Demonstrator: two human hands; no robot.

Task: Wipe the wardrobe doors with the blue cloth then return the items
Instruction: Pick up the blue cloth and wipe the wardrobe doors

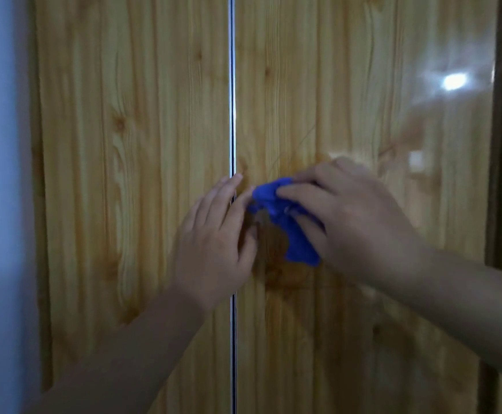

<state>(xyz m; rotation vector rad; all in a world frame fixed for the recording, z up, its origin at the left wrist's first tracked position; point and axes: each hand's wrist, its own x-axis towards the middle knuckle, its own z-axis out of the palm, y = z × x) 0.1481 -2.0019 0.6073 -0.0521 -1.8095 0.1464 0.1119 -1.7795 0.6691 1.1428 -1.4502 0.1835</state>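
Wiping the glossy pine-look wardrobe doors [348,100]
So the right hand [354,216] grips a bunched bright blue cloth [273,201] against the door, left hand [213,234] just beside it, fingers straight, flat across the seam [232,85].

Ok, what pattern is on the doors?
Pale pine-plank wood grain with darker knots, glossy, on the doors around the cloth; head view.
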